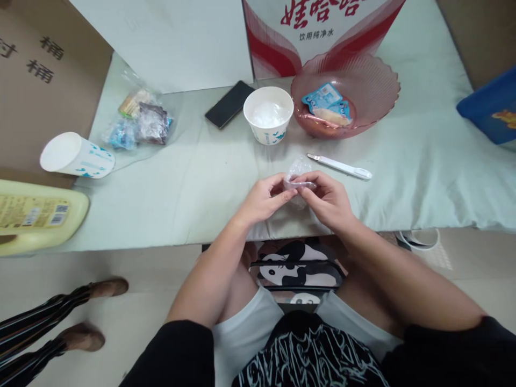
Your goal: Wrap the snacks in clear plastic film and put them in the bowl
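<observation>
My left hand (pixel 268 198) and my right hand (pixel 325 198) meet over the front part of the table. Between them is a crumpled clear plastic bag (pixel 299 167), pinched by the fingers of both hands along its edge. Whether anything lies inside the bag I cannot tell. Just beyond my right hand lies a white utility knife (pixel 342 165), its metal tip pointing left. Behind the hands stands a white paper cup (pixel 271 131) with clear plastic inside. To its right is a pink fluted bowl (pixel 374 102) holding blue-and-white packets (pixel 324 97).
A black phone (pixel 230 104) lies left of the upright cup. Further left are bagged snacks (pixel 151 123), a tipped paper cup (pixel 91 158) and a yellow jug (pixel 44 215). Boxes (pixel 322 32) line the back. A blue container (pixel 492 107) is at right. Another person's feet (pixel 86 337) show at lower left.
</observation>
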Demonstrator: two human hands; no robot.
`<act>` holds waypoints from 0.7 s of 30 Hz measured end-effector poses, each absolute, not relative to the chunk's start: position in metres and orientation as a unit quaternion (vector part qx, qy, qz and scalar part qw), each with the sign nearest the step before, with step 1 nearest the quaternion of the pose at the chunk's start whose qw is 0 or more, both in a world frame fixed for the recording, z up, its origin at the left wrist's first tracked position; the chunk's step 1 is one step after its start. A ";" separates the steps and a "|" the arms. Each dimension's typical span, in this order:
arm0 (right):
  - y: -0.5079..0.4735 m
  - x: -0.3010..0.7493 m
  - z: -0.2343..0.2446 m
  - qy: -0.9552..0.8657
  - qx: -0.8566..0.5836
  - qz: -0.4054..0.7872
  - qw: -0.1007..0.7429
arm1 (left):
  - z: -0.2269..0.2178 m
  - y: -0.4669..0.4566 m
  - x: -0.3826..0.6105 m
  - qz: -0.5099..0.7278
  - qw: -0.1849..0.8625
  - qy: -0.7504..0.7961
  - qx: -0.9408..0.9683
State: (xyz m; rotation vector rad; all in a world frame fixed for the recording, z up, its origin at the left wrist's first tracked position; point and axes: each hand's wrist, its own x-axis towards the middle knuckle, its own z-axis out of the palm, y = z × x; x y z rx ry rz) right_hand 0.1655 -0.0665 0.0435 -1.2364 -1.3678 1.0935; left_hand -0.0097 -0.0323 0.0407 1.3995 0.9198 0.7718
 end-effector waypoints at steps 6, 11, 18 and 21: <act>-0.052 0.176 0.045 -0.568 -0.525 0.451 0.445 | 0.042 -0.026 -0.015 0.372 0.622 0.388 0.570; -0.055 0.180 0.049 -0.580 -0.554 0.386 0.456 | 0.042 -0.020 -0.018 0.441 0.543 0.472 0.536; 0.019 0.164 0.100 -0.667 -0.590 0.145 0.432 | 0.050 -0.014 -0.026 0.417 0.504 0.507 0.561; 0.091 0.141 0.118 -0.735 -0.589 0.110 0.319 | 0.052 -0.014 -0.028 0.394 0.495 0.491 0.599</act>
